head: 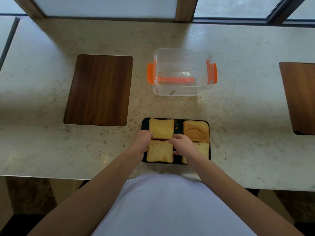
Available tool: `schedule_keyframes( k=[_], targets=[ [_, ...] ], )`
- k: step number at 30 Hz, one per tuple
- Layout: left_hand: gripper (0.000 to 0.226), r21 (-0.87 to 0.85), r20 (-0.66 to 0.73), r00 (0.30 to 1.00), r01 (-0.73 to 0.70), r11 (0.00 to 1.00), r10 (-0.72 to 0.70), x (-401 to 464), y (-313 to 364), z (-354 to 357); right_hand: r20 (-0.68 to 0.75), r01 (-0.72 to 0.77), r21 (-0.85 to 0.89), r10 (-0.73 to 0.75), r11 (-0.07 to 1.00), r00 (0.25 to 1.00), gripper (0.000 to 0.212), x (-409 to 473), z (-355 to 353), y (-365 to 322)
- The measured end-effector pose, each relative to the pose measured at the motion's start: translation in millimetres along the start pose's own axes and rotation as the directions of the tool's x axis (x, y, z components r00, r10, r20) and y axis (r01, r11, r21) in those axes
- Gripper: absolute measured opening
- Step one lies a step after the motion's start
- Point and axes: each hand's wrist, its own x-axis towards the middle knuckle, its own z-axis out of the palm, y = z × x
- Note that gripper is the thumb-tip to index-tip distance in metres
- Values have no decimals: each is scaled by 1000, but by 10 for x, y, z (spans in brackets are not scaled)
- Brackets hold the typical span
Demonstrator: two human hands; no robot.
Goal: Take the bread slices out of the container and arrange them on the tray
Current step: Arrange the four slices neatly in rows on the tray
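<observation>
A black tray (178, 124) lies near the counter's front edge with several bread slices on it in two rows. The back left slice (161, 128) and the front left slice (159, 151) touch edge to edge. A browner slice (196, 131) lies back right; the front right slice (203, 149) is partly hidden under my right hand (183, 144). My left hand (142, 139) rests at the tray's left side, fingers on the left edge of the back left slice. My right hand's fingers touch that slice's right lower corner. The clear container (183, 72) with orange clips stands behind the tray, holding only crumbs.
A dark wooden board (98, 90) is set into the marble counter (247, 108) at the left. Another wooden board (300, 97) lies at the right edge. Crumbs are scattered between container and tray. Windows run along the back.
</observation>
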Motion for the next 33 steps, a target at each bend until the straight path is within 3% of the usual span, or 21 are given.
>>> schedule_keyframes(
  k=[8,11,14,17,20,24,27,33],
  targets=[
    [17,55,-18,999,-25,998,26,-5,30,-30,4,-8,27,8,1000,1000,56,-20,-57,9],
    [56,274,-119,961,-209,939,249,-35,34,-25,-94,51,-11,-52,999,994,50,-82,-235,103],
    [55,368,-102,902,-357,858,419,-114,106,104,-268,94,-62,-107,994,957,46,-161,-552,264],
    [57,296,40,966,-257,920,257,-168,170,419,-399,94,-45,-104,995,911,46,-224,-828,397],
    [64,282,123,985,-149,948,118,-213,158,791,-394,47,-19,-50,999,918,44,-219,-964,450],
    [64,356,120,991,-105,929,66,-220,123,1059,-321,-26,53,41,998,946,37,-190,-974,457],
    [60,318,138,990,-86,944,43,-220,149,1120,-299,-40,98,67,994,952,54,-200,-966,452],
    [51,260,110,994,-14,966,-15,-173,185,1164,-279,-58,110,87,992,956,67,-198,-980,483]
  ],
)
